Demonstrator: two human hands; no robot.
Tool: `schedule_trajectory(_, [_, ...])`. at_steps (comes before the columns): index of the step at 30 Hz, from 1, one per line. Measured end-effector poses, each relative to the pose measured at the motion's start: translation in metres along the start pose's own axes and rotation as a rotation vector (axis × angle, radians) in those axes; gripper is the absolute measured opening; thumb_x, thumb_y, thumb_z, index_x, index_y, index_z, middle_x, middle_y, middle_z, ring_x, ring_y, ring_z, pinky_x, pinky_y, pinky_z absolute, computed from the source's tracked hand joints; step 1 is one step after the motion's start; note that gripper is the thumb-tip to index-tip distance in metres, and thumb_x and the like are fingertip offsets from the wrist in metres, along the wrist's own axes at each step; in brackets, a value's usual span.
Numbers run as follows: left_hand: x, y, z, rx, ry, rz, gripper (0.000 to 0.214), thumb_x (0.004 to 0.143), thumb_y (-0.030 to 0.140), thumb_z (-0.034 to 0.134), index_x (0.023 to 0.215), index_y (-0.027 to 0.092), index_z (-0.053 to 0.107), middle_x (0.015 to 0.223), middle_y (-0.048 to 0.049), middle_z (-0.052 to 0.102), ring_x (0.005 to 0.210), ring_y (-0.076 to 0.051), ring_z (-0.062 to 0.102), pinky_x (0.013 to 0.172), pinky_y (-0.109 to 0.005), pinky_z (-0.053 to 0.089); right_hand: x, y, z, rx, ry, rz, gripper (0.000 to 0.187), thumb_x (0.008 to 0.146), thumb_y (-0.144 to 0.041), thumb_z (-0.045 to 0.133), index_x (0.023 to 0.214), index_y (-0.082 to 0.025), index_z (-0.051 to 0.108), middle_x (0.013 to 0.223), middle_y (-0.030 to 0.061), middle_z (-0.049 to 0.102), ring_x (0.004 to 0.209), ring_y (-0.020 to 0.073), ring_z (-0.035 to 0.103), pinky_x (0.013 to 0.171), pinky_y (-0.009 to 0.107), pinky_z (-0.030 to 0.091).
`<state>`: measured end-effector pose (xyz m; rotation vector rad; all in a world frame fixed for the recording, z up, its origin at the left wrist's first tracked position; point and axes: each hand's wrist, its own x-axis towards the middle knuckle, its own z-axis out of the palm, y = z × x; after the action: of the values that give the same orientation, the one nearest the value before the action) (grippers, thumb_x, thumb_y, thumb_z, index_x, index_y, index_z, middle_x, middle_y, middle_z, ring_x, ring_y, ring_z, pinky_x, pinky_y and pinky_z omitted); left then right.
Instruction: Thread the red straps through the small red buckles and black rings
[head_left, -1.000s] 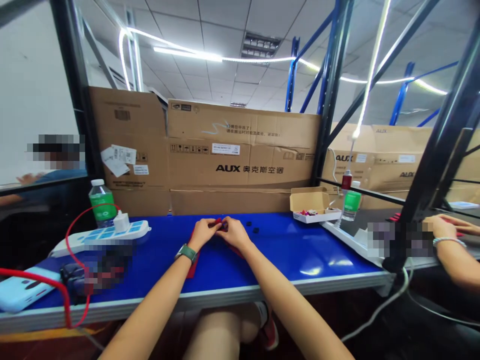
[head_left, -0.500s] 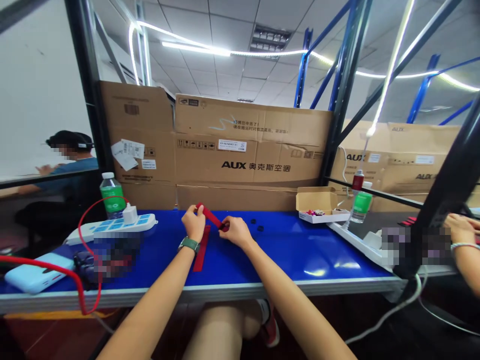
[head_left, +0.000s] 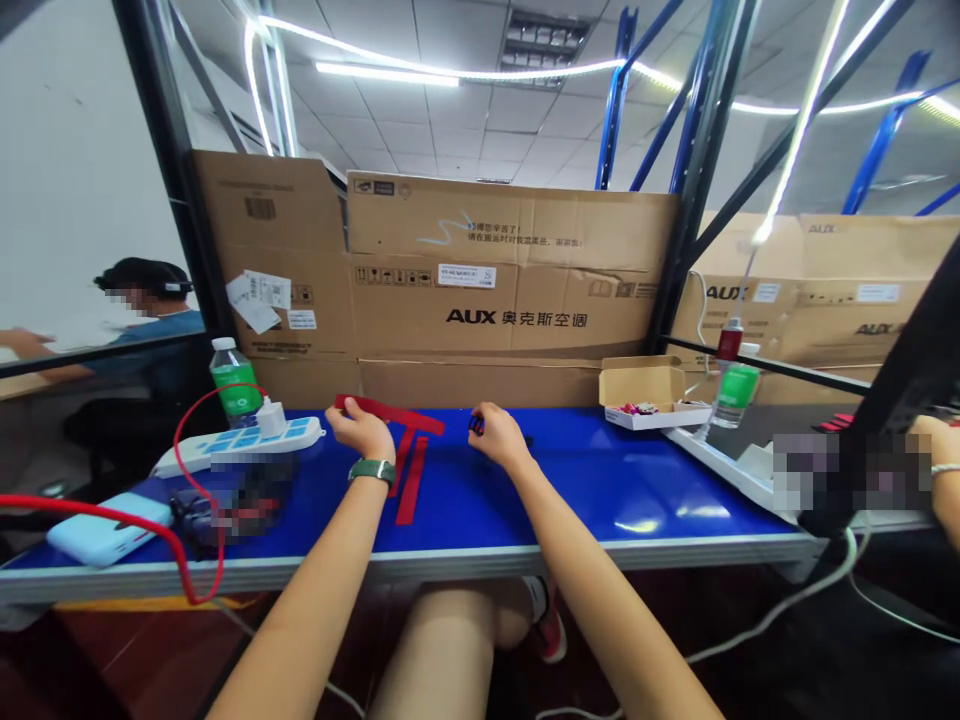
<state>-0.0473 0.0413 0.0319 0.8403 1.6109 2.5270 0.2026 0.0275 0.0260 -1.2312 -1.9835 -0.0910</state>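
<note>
My left hand [head_left: 363, 430], with a green watch on the wrist, is closed on one end of a red strap [head_left: 394, 412] and holds it raised over the blue table [head_left: 585, 500]; the strap's free end points right. Two more red straps [head_left: 409, 470] lie flat on the table just below it. My right hand [head_left: 496, 434] is closed in a pinch on a small dark round piece [head_left: 475, 424], a short way right of the strap's free end.
A white power strip [head_left: 240, 446] with a red cable and a green bottle [head_left: 235, 384] stand at the left. A small open cardboard box [head_left: 649, 394] of small parts sits at the right. Large cardboard boxes [head_left: 510, 290] wall the back. Another person's arm shows at the far right.
My hands have moved apart: the left carried the red strap up and to the left, the right let go of its end and now pinches a small dark piece.
</note>
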Motion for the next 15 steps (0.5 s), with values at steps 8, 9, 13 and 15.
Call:
schedule_trajectory(8, [0.028, -0.004, -0.001, -0.601, -0.478, -0.583, 0.014, 0.095, 0.029, 0.056, 0.086, 0.017, 0.054, 0.067, 0.0031, 0.056, 0.043, -0.005, 0.043, 0.041, -0.017, 0.033, 0.0, 0.04, -0.012, -0.131, 0.04, 0.305, 0.031, 0.083, -0.016, 0.059, 0.113, -0.016, 0.065, 0.111, 0.0125, 0.066, 0.101, 0.0218, 0.063, 0.087, 0.029, 0.046])
schedule_trajectory(9, [0.03, -0.007, -0.002, -0.642, -0.592, -0.648, 0.009, 0.093, 0.023, 0.057, 0.087, 0.016, 0.058, 0.067, 0.0024, 0.056, 0.04, -0.003, 0.04, 0.038, -0.016, 0.029, -0.001, 0.042, -0.012, -0.145, 0.006, 0.313, 0.031, 0.083, -0.017, 0.06, 0.114, -0.017, 0.066, 0.111, 0.0122, 0.066, 0.102, 0.0225, 0.063, 0.087, 0.03, 0.046])
schedule_trajectory(13, [0.042, -0.028, -0.011, -0.571, -0.893, -0.686, 0.017, 0.092, 0.016, 0.052, 0.089, 0.012, 0.068, 0.068, -0.0018, 0.059, 0.037, -0.001, 0.036, 0.033, -0.014, 0.025, -0.004, 0.042, -0.011, -0.196, -0.127, 0.32, 0.033, 0.079, -0.021, 0.064, 0.112, -0.022, 0.069, 0.112, 0.0119, 0.067, 0.111, 0.03, 0.057, 0.089, 0.039, 0.044])
schedule_trajectory(15, [0.048, -0.04, -0.015, -0.242, -0.949, -0.547, 0.017, 0.089, 0.027, 0.061, 0.087, 0.013, 0.071, 0.066, -0.0033, 0.061, 0.041, -0.005, 0.045, 0.037, -0.016, 0.033, -0.005, 0.039, -0.011, -0.213, -0.172, 0.317, 0.036, 0.076, -0.021, 0.067, 0.112, -0.023, 0.07, 0.117, 0.0137, 0.066, 0.116, 0.0344, 0.053, 0.091, 0.045, 0.041])
